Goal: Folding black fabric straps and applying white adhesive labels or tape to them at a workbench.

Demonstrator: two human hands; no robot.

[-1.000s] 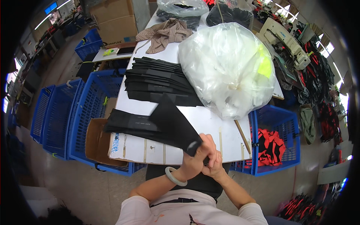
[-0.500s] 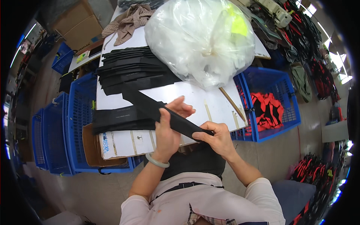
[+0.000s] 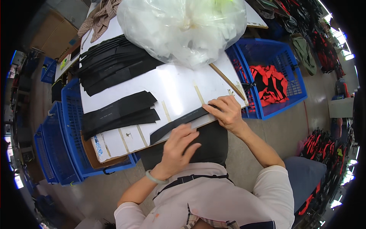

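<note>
A long black fabric strip (image 3: 178, 123) with small pale print lies slantwise along the near edge of the white table (image 3: 179, 87). At its right end my right hand (image 3: 228, 114) is closed, fingers and thumb gripping the strip by the table's edge. My left hand (image 3: 178, 149), a bracelet on its wrist, is slightly blurred just below the strip's left part. Its fingers are apart and nothing is in them. To the left lies a small fanned pile of like black strips (image 3: 119, 110). Beyond it spreads a bigger layered stack of black strips (image 3: 114, 65).
A bulging clear plastic bag (image 3: 183, 30) covers the table's far part. A wooden stick (image 3: 227, 81) lies near the right edge. Blue crates (image 3: 284, 87) flank the table, the right one holding red-and-black pieces (image 3: 267, 82). A checked cloth (image 3: 101, 19) sits far left.
The black strip has come down from between my hands onto the table's near edge. My left hand has let go of it and opened; my right hand keeps the end.
</note>
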